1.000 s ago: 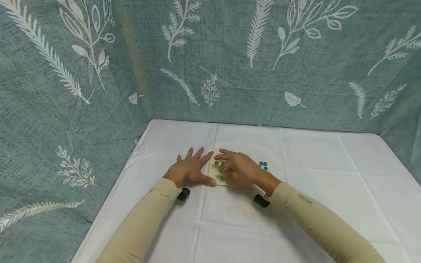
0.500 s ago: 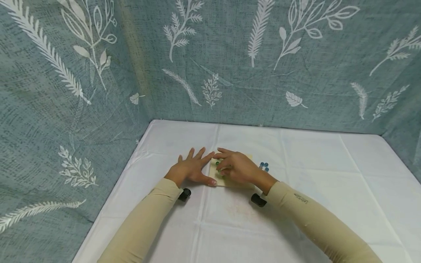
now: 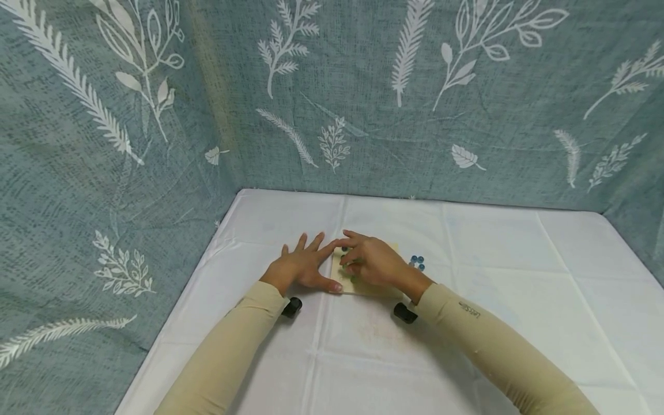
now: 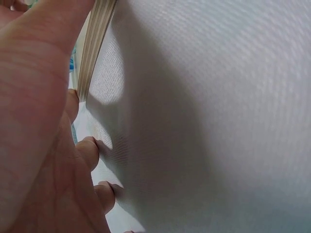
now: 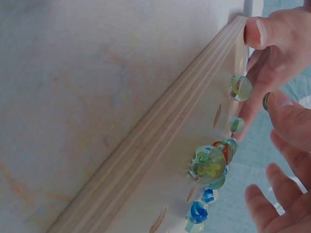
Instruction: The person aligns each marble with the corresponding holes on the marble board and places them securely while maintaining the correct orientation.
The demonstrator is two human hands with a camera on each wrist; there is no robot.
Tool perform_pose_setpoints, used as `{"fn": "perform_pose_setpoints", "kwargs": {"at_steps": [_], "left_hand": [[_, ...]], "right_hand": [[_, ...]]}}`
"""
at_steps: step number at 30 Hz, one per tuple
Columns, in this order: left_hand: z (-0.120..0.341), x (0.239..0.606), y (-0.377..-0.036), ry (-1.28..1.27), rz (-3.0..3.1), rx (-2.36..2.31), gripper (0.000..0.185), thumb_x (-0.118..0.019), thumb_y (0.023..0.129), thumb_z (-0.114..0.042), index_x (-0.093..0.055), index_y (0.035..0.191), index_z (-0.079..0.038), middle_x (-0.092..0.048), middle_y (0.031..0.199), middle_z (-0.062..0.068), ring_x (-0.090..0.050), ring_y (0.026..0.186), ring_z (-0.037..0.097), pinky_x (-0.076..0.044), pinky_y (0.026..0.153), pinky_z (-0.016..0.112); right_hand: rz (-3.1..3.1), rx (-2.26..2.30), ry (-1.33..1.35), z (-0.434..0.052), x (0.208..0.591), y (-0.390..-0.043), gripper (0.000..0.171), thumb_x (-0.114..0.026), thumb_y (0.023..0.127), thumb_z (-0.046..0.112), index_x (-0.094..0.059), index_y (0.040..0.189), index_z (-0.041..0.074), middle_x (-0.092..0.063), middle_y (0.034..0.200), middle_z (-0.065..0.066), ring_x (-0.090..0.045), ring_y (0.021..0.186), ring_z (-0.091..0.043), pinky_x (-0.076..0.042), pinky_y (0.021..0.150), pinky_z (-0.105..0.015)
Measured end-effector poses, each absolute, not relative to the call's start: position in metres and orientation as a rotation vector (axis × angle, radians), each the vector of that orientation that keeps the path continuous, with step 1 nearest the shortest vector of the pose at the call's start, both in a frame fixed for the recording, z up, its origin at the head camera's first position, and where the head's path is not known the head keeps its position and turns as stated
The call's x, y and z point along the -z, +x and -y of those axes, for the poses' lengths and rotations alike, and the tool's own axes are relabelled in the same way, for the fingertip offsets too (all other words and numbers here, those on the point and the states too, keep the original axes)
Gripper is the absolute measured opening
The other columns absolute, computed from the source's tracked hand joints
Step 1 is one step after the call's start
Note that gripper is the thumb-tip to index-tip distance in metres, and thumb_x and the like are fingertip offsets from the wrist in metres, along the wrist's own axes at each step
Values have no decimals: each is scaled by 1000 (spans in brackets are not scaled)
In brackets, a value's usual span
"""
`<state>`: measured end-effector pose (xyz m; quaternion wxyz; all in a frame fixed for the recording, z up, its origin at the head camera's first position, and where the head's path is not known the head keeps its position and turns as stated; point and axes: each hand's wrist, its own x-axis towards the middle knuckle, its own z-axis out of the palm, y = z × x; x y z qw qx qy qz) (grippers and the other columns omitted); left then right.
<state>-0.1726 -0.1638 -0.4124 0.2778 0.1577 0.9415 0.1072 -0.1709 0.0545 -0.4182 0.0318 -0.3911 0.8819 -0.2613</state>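
Note:
A square pale wooden board (image 3: 338, 275) lies on the white cloth under both hands. My left hand (image 3: 298, 268) is spread flat with straight fingers, its thumb and index finger at the board's left edge. In the right wrist view, the left thumb (image 5: 262, 33) presses on the board's corner. Above the board, my right hand (image 3: 374, 262) pinches a small dark-green glass marble (image 5: 266, 101) at its fingertips. Several clear marbles with coloured swirls sit on the board, among them a yellow-green marble (image 5: 208, 164) and a green marble (image 5: 241, 88). The right hand hides part of them in the head view.
Several blue marbles (image 3: 421, 260) lie grouped just right of the board. Slots (image 5: 158, 220) show in the board's face. Patterned blue-grey curtains (image 3: 373, 144) hang behind and to the left of the white-covered table (image 3: 493, 311).
The right hand has shifted slightly left and away over the board, changing which green marbles show between its fingers. The left hand stays in place on the board's edge.

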Motion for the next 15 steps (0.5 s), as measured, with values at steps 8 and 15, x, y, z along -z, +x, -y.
{"fn": "perform_pose_setpoints", "kwargs": {"at_steps": [8, 15], "left_hand": [[164, 414, -173, 418, -2528, -276, 113, -71, 84, -75, -7, 169, -36, 6, 178, 9, 11, 162, 45, -2, 123, 78], [164, 413, -174, 417, -2532, -263, 114, -70, 83, -77, -8, 169, -35, 6, 178, 8, 11, 163, 45, -3, 123, 78]], "right_hand": [[-2724, 771, -1223, -51, 417, -172, 16, -77, 93, 9, -84, 107, 7, -65, 148, -8, -44, 152, -37, -44, 119, -51], [-2727, 744, -1201, -49, 417, -173, 16, -76, 94, 8, -83, 108, 8, -63, 150, -7, -41, 154, -35, -45, 119, -51]]}}
